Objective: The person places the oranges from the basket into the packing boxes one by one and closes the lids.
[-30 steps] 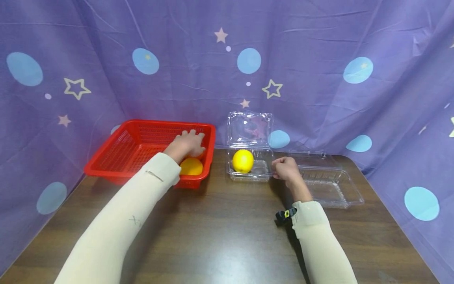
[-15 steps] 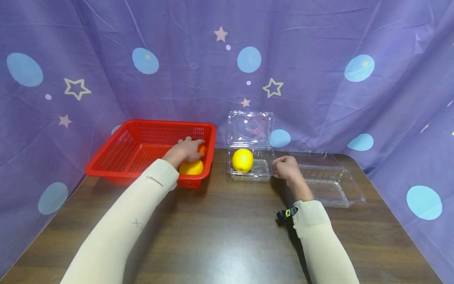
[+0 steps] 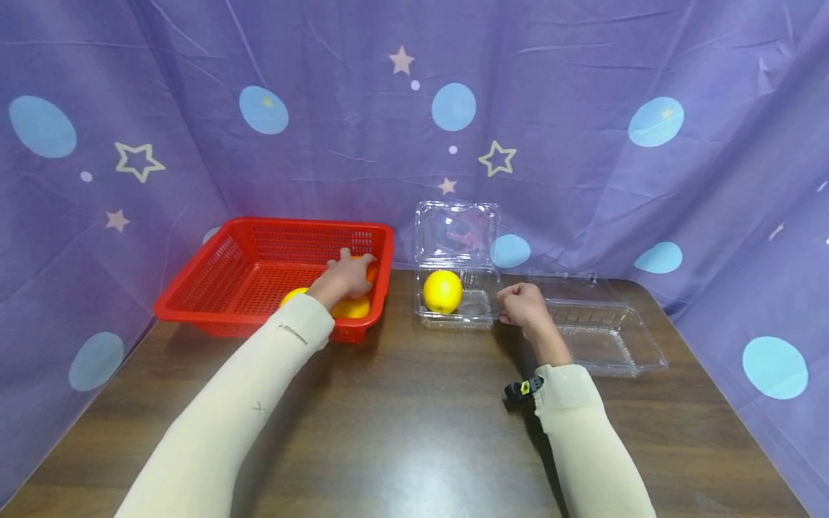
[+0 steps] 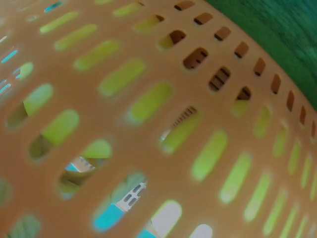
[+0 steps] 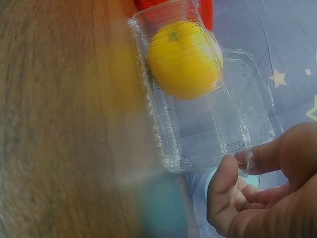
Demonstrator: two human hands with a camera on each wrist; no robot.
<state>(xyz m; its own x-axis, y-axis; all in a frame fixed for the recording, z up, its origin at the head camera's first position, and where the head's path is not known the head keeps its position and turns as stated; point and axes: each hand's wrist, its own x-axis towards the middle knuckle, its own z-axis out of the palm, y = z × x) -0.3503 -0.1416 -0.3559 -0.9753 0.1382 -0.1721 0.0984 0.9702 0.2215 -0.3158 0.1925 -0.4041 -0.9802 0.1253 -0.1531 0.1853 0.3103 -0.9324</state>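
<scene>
Just left of centre in the frame, a yellow-orange fruit (image 3: 350, 307) lies in the red basket (image 3: 272, 224) beneath the left hand (image 3: 350, 276); whether that hand grips anything, we cannot tell. Another fruit (image 3: 294, 294), unseen half a second ago, shows left of the wrist, so we judge several are within reach. At mid-frame, the right hand (image 3: 523, 306) pinches the clear container (image 3: 479, 306) holding one yellow fruit (image 3: 442, 291).
</scene>
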